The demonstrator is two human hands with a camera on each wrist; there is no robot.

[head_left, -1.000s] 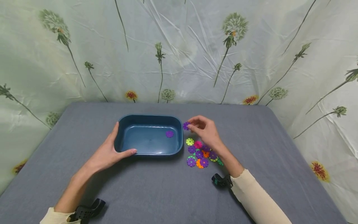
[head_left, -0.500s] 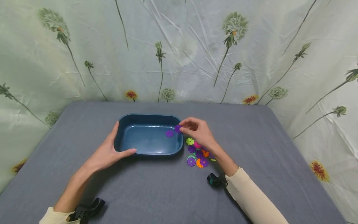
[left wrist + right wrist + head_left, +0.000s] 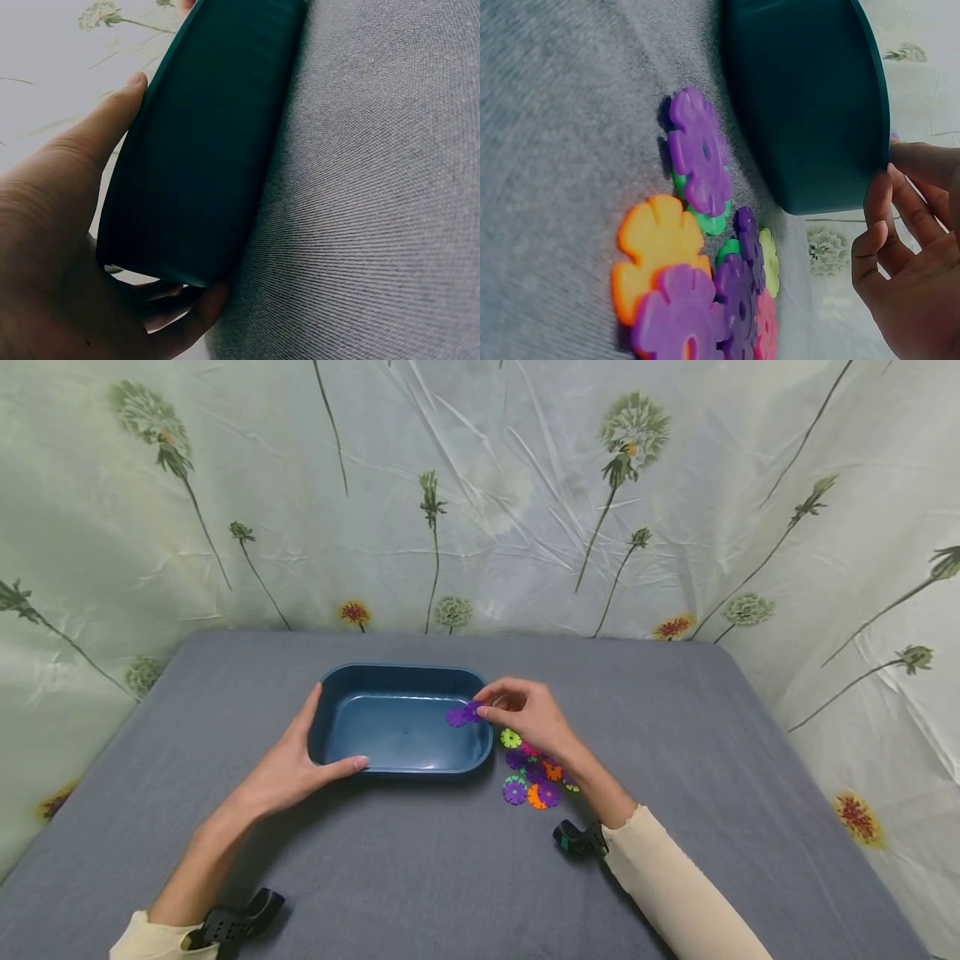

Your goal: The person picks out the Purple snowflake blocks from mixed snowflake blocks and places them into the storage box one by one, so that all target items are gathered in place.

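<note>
My left hand grips the left end of a dark blue plastic tub, thumb on the front rim and fingers round the end wall. In the left wrist view those fingers curl under the corner of the tub. Over the tub's right end, my right hand pinches a purple notched disc between thumb and fingers. That disc overlaps another purple disc lying on the tub floor. In the right wrist view the hand is at the rim, with the held disc almost wholly hidden.
Just right of the tub lies a loose pile of flower-shaped discs, among them a yellow-green one, an orange one and a purple one. Grey cloth covers the table. Behind it hangs a floral curtain.
My right hand has carried the purple disc leftward, from outside the tub's right rim to over its inside, and slightly lower. My left hand keeps its grip on the tub.
</note>
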